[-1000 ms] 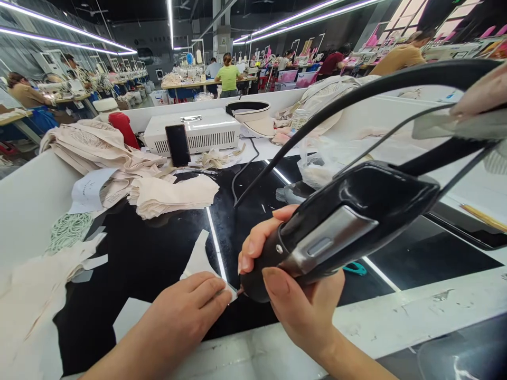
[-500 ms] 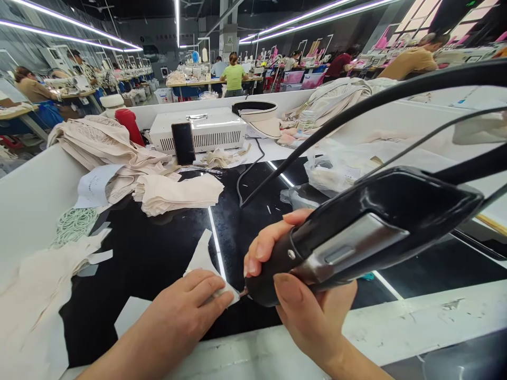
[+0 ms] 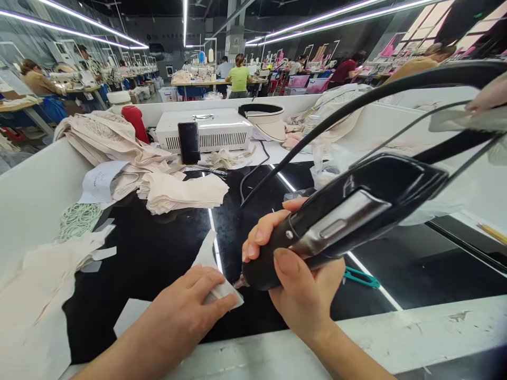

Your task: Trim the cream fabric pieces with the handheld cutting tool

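Note:
In my right hand is a black corded handheld tool with a silver plate; its thin metal tip points down-left. My left hand pinches a small stack of white fabric pieces near the front of the black tabletop. The tool's tip is close to the edge of that fabric; whether they touch is hard to tell. Beyond lies a stack of cream fabric pieces. A teal cutter rests right of my right hand.
A white box with a phone leaning on it stands behind. Cream cloth and green cord lie left. Black cables arch across the right. Another person's hand is at the right edge. People work at tables behind.
The tool and my right hand have shifted slightly up and left, and the tip has moved up along the fabric edge. More of the teal cutter shows. Another person's hand has appeared at the right.

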The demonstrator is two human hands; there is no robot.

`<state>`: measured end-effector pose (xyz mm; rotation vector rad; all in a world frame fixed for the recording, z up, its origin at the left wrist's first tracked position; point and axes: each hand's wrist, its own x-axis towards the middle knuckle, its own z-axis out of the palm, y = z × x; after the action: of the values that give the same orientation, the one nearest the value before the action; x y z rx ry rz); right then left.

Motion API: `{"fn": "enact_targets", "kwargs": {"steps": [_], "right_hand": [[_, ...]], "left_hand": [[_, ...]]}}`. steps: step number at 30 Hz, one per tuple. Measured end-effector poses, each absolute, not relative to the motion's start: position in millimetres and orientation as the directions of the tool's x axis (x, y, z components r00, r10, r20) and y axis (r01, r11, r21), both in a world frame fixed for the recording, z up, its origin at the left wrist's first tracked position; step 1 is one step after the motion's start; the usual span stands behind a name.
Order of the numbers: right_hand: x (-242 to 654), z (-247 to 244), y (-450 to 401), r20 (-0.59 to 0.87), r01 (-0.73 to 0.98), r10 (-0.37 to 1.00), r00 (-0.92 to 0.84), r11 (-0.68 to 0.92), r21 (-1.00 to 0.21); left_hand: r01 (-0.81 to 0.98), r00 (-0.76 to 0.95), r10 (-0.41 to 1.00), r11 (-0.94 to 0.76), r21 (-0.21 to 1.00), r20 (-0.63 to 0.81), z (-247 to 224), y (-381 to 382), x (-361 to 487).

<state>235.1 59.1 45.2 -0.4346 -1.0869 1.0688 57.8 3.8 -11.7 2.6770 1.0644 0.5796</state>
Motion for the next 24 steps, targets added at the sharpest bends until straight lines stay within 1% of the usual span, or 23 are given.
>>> {"fn": "enact_targets", "kwargs": {"steps": [10,15,20,22,24], "right_hand": [[234,44,57,0.498,-0.481,0.866,0.042,0.454,-0.75],[229,44,63,0.506,-0.502,0.86,0.068,0.468,-0.727],[224,42,67,0.493,-0.494,0.867,0.072,0.461,-0.738],[223,42,67,0.49,-0.477,0.869,0.068,0.459,-0.75],[224,43,65,0.488,-0.468,0.87,0.062,0.458,-0.756]], "left_hand": [[0.638,0.629,0.716,-0.698,0.326,0.304,-13,4,61],[0.642,0.613,0.717,-0.697,0.32,0.333,-14,4,61],[0.655,0.613,0.736,-0.677,0.337,0.288,-14,3,62],[0.665,0.615,0.735,-0.678,0.314,0.285,-13,1,63],[0.673,0.624,0.721,-0.692,0.262,0.301,-11,-1,64]]}}
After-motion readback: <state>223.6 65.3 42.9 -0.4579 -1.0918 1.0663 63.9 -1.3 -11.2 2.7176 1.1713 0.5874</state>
